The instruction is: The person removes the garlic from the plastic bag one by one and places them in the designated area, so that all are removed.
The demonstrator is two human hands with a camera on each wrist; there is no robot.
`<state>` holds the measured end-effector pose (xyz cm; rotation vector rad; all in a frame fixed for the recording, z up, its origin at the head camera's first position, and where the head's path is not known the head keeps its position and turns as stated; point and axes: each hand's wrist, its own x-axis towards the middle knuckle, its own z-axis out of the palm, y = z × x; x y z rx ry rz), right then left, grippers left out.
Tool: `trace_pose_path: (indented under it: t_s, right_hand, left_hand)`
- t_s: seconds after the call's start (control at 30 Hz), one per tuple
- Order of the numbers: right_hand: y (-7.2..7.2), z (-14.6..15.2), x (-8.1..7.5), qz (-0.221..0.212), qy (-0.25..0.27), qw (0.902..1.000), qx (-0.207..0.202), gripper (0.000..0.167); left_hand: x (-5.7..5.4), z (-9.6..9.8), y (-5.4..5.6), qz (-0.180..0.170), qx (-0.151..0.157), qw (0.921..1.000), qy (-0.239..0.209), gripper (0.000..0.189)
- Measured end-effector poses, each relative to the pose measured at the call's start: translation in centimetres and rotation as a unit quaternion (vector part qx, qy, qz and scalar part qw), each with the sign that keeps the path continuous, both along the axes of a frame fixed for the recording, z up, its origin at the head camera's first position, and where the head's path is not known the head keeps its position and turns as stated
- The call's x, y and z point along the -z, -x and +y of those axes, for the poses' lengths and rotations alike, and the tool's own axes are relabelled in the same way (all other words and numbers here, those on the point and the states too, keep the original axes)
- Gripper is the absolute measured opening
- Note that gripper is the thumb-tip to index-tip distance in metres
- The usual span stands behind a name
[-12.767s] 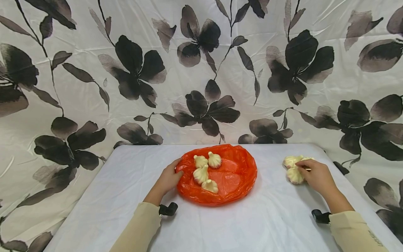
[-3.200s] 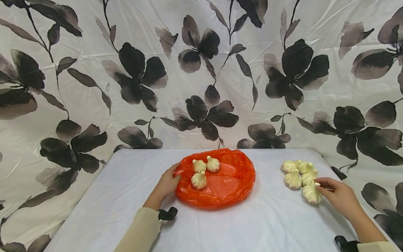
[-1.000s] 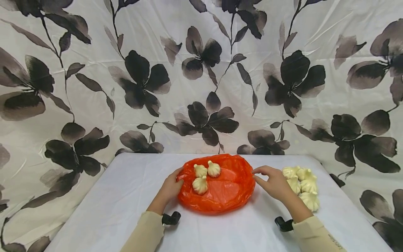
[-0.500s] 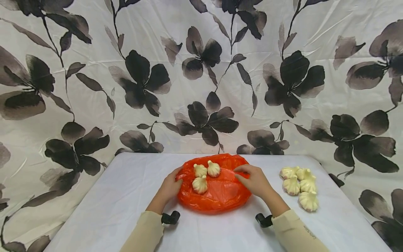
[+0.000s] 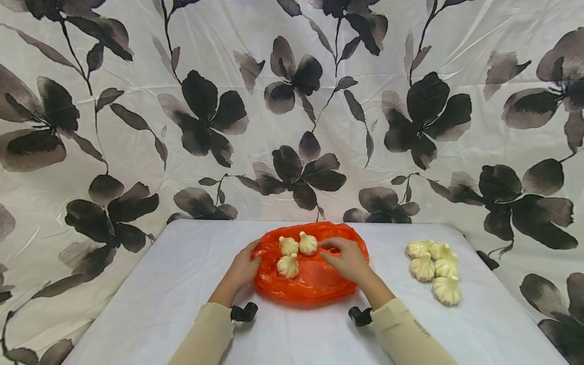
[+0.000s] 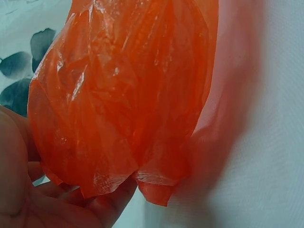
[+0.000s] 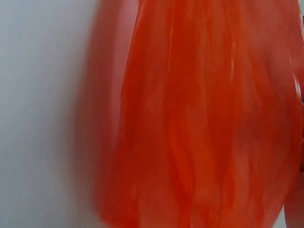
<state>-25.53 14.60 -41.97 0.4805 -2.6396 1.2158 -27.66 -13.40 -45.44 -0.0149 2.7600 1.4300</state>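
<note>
A round, low, red plastic bag (image 5: 305,291) stands spread wide on the table. Inside its left half sit three garlic bulbs: one at the back right (image 5: 308,244), a smaller-looking bulb (image 5: 288,246) beside it, and a nearer bulb (image 5: 288,266). My left hand (image 5: 242,267) holds the bag's left rim; the left wrist view shows its fingers behind the red film (image 6: 118,104). Over the bag's right half reaches my right hand (image 5: 349,261), thumb and fingers parted, fingertips right by the back right bulb. Blurred red film (image 7: 190,118) mostly hides that hand in the right wrist view.
To the right, several garlic bulbs (image 5: 422,268) stand grouped on the white-covered table (image 5: 315,339). A floral curtain (image 5: 365,121) hangs behind the table's back edge. Black wrist cameras sit at both sleeves.
Earlier the bag held a fourth bulb, and the right-hand group has grown. My right hand has moved left from that group, across the bag's rim to the bulbs. My left hand stays at the rim.
</note>
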Motion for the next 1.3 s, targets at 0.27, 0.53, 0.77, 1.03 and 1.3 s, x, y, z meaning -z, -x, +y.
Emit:
trace_pose_path:
  t_s: [0.27, 0.53, 0.77, 1.03, 1.3]
  right_hand:
    - [0.6, -2.0, 0.4, -0.025, 0.036, 0.9987, -0.026, 0.026]
    - [1.2, -4.2, 1.4, -0.067, 0.051, 0.995, -0.053, 0.034]
    - [1.4, -5.4, 1.9, -0.08, 0.036, 0.9947, -0.055, 0.035]
    - [1.2, -6.2, 1.8, -0.083, 0.035, 0.9946, -0.051, 0.03]
    - [1.2, -6.7, 2.1, -0.063, 0.028, 0.9957, -0.061, 0.024]
  left_hand:
    - [0.2, 0.2, 0.0, 0.019, 0.011, 0.9997, 0.008, 0.056]
    - [0.2, 0.7, -0.3, 0.015, 0.004, 0.9998, 0.014, 0.057]
    - [0.1, 0.9, -0.3, 0.008, -0.001, 0.9999, 0.012, 0.057]
    - [0.3, 1.0, -0.4, 0.013, 0.003, 0.9998, 0.013, 0.057]
    - [0.2, 0.9, -0.4, 0.017, 0.003, 0.9997, 0.02, 0.057]
